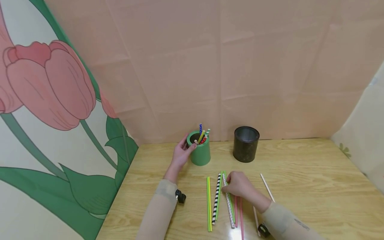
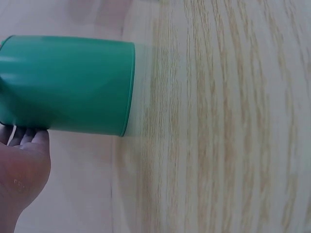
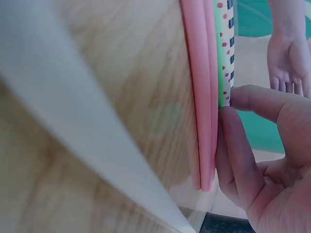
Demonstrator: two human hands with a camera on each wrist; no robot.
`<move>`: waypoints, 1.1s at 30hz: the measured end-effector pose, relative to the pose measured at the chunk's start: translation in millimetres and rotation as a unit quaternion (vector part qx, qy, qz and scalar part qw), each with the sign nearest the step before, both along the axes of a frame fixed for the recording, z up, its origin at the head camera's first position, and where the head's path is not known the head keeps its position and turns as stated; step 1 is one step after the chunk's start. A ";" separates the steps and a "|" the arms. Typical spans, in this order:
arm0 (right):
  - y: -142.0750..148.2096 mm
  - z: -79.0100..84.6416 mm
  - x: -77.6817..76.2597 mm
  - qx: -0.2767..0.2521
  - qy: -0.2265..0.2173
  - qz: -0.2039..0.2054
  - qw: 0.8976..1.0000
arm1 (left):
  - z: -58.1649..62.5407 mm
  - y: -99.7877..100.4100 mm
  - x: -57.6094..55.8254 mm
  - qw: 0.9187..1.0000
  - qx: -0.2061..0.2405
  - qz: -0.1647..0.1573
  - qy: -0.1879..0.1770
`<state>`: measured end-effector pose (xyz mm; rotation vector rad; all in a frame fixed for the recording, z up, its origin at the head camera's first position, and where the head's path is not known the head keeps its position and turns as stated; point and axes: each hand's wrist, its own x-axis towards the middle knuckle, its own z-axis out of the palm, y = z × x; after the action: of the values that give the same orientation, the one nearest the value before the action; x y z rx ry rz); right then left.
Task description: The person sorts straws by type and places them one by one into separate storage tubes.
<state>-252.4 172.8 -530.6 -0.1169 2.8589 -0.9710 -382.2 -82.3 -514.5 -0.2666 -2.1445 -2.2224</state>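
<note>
On the left, the left hand [image 1: 181, 154] is gripping a green cylindrical cup [image 1: 200, 155], its thumb lying near the rim. This cup is standing at the back part of the pale wooden table [image 1: 300, 166], and several thin coloured straws [image 1: 200, 129] are leaning inside it. In front, a plain green straw [image 1: 208, 203] and a yellow straw [image 1: 210, 203] are lying side by side. Next, a black-and-white striped straw [image 1: 216, 200] is lying beside another green one. Then the right hand [image 1: 241, 186] is pinching a white straw with red dots [image 1: 230, 211] near its far end; I cannot tell whether the neighbouring green straw [image 3: 220, 82] is being held too. Two pink straws [image 1: 241, 220] are lying partly below this hand. Farther right, a black cylindrical cup [image 1: 246, 146] is standing behind two thin white straws [image 1: 267, 186].

The step in hand is probably the picking up of the dotted straw; the next move would be calling for separating it, lifting it and turning it upright over the green cup. No brand or label is showing; a dark mark on the right sleeve [image 1: 301, 224] is appearing too small for reading.
</note>
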 end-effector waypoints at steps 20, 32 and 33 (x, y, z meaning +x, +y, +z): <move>10.7 1.0 -8.2 -0.116 -0.028 -0.028 0.993 | -4.1 1.9 -7.2 1.000 0.000 -0.007 -0.002; 41.5 -1.8 -12.2 -0.293 -0.080 -0.019 0.953 | -6.3 -0.1 -7.5 1.000 0.008 -0.005 -0.005; 44.7 -2.1 -12.6 -0.308 -0.084 -0.019 0.947 | -5.9 -0.2 -7.5 1.000 0.005 -0.005 -0.005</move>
<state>-265.0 217.5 -532.7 -0.0286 2.3155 -1.7528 -389.6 -82.5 -520.3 -0.2664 -2.1409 -2.2431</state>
